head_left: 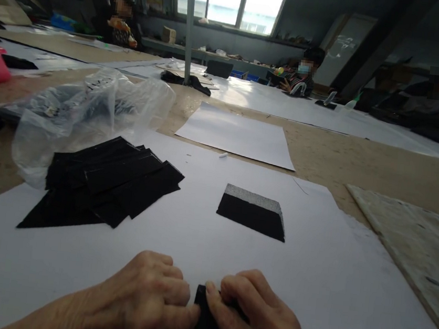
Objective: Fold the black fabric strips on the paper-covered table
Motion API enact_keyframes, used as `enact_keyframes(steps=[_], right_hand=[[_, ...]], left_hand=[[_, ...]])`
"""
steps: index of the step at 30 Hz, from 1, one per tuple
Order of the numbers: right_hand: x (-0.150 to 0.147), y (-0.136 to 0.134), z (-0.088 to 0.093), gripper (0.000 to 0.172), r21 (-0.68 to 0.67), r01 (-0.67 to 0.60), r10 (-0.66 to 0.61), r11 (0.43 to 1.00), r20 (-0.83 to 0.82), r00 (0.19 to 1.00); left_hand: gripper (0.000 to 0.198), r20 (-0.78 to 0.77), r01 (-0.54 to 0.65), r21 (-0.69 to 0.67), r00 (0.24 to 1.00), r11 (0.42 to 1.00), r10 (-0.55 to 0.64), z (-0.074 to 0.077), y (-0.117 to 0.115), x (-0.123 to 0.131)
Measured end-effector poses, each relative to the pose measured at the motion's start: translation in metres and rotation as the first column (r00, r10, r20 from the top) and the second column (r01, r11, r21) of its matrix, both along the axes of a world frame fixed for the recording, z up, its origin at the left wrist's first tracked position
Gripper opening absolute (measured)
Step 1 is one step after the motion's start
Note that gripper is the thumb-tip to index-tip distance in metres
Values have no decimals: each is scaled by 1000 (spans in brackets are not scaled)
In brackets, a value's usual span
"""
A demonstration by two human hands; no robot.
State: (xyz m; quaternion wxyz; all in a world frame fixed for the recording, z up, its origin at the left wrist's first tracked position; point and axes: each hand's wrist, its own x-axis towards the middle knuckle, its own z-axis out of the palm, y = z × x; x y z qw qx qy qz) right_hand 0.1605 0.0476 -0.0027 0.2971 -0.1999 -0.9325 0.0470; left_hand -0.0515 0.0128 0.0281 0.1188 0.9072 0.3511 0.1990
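My left hand (144, 298) and my right hand (261, 317) meet at the bottom edge of the head view, both with fingers curled and pinched on a small black fabric piece (205, 324) that lies on the white paper sheet (328, 282). Much of that piece is hidden under my fingers. Ahead of my hands a single black fabric piece with a grey strip along its far edge (252, 212) lies flat on the paper. To the left a fanned pile of black fabric pieces (102, 183) rests on the same sheet.
A crumpled clear plastic bag (86, 112) sits behind the pile. A second white sheet (238, 135) lies farther back, and a pale board (412, 244) is at the right. A metal pole (189, 24) rises from the table. Other people sit at the far tables.
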Motion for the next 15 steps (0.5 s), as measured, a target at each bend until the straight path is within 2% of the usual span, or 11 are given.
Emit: enact_keyframes(steps=[2,8,12,13,15], right_hand=[[-1,0,0,23,-25,-2,3,1000,10,1000],[-11,-5,-4,26,-132,127,-124,983,27,992],[-20,-8,-7,24,127,176,-161,976,-114,980],[-19,-7,-6,24,148,151,-135,977,-111,985],[-11,-5,-1,25,53,87,-85,995,-39,996]], left_hand=[[30,0,-4,-9,1000,1000,4,4,-2,0],[26,-22,11,-1,1000,1000,-11,8,1,0],[23,44,21,-67,999,998,-18,1,3,1],[23,78,23,-64,997,998,-18,-2,3,1],[21,162,36,-25,986,999,-31,-8,3,0]])
